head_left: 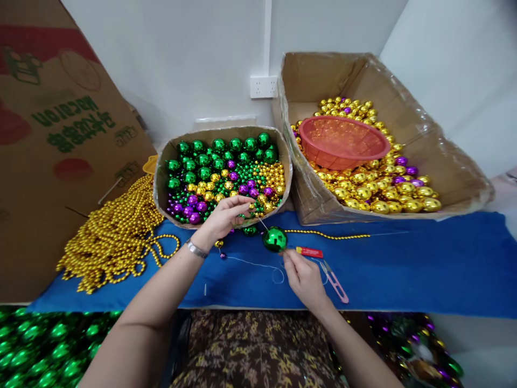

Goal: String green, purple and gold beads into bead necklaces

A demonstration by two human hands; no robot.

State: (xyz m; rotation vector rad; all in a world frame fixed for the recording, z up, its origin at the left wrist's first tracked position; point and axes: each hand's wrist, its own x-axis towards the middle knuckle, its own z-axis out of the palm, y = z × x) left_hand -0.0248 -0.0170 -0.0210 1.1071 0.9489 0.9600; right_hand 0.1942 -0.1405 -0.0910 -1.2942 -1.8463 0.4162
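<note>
Over the front rim of the small box, my left hand [233,214] is closed in a pinch, a watch on its wrist. A thin needle-like rod [264,224] runs from its fingertips down to a shiny green ball [275,239]. My right hand [301,272] grips that ball from its lower right with thumb and fingers. On the blue cloth [242,285] lie a loose white thread [252,263], a small purple bead [223,256] and a small gold bead [218,244]. A red and yellow lighter [310,252] and pink-handled thread snips [336,283] lie beside my right hand.
The small cardboard box [160,202] holds green, gold and purple beads. A larger box [448,153] at right holds gold and purple beads and a red basket [343,156]. Gold bead strands [113,240] are heaped at left; one gold strand [327,235] lies behind the lighter.
</note>
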